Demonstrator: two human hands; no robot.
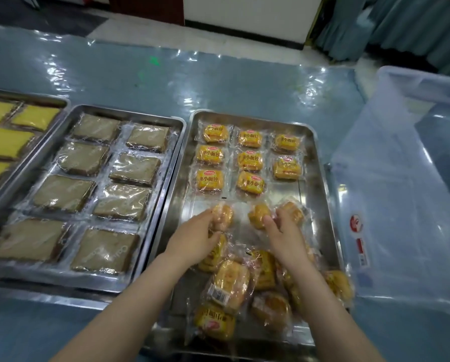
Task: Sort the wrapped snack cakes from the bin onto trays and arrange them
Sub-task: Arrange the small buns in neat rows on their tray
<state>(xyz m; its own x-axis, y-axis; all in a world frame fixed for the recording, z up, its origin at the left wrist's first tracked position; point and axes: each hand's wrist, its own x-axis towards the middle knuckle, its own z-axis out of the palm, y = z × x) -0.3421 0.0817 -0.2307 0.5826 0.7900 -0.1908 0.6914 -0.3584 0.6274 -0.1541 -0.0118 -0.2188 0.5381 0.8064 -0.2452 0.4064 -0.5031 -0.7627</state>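
Observation:
A steel tray (320, 205) on the right holds several orange wrapped snack cakes (250, 160) laid in neat rows at its far end. A loose pile of the same cakes (231, 283) lies at its near end. My left hand (195, 239) grips one wrapped cake (222, 214) in the tray's middle. My right hand (284, 231) pinches two more cakes, one (256, 214) at its thumb and one (293, 209) at its fingers. The clear plastic bin (406, 205) stands to the tray's right.
A middle steel tray (166, 178) holds several brown wrapped cakes (130, 168) in two columns. At the far left a third tray (62, 100) carries yellow wrapped cakes (7, 142). The table has a shiny blue plastic cover (218, 82).

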